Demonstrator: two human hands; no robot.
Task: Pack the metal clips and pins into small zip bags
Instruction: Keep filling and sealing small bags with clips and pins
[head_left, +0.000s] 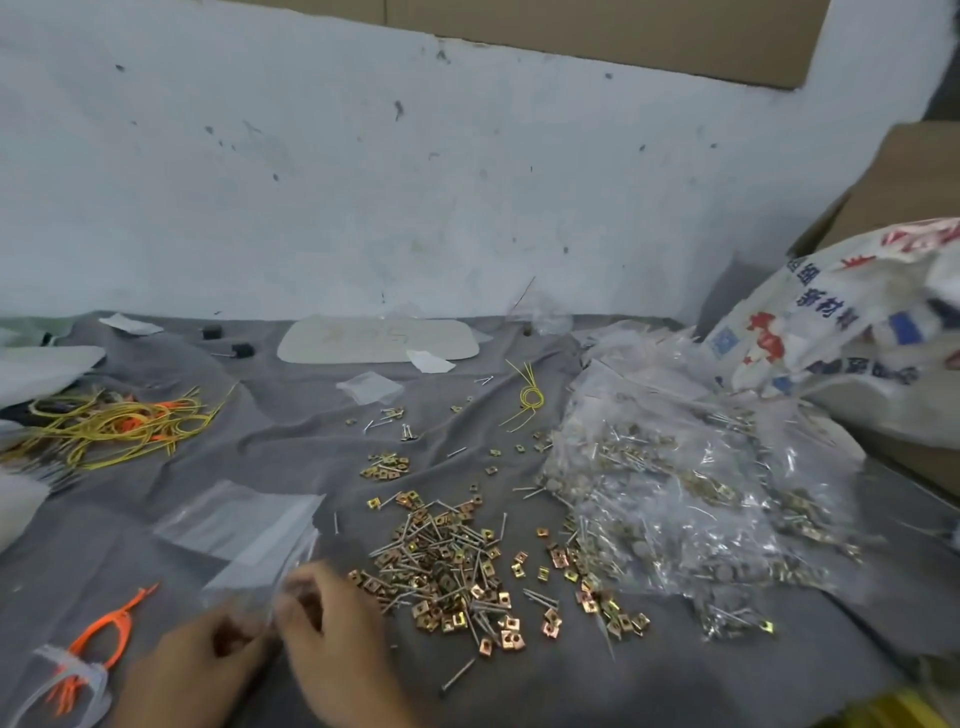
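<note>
Below a stained white wall (415, 182), both hands (291, 639) pinch zip bags (249, 530) on grey cloth (291, 431).

A makeshift packing workshop: scuffed wall (415, 182), cardboard cartons (909, 176), cloth-covered bench (156, 519).

I had two hands at work, my left hand (202, 660) and my right hand (332, 618). The loose clips and pins (447, 561) were far too many to count, well over a hundred. The filled zip bags (675, 493) made one heap I couldn't number. Empty zip bags (244, 530) lay in one stack. I counted two black caps (242, 349), one printed sack (852, 322), one yellow tie coil (531, 397) and one tangle of yellow and orange ties (114, 423).
</note>
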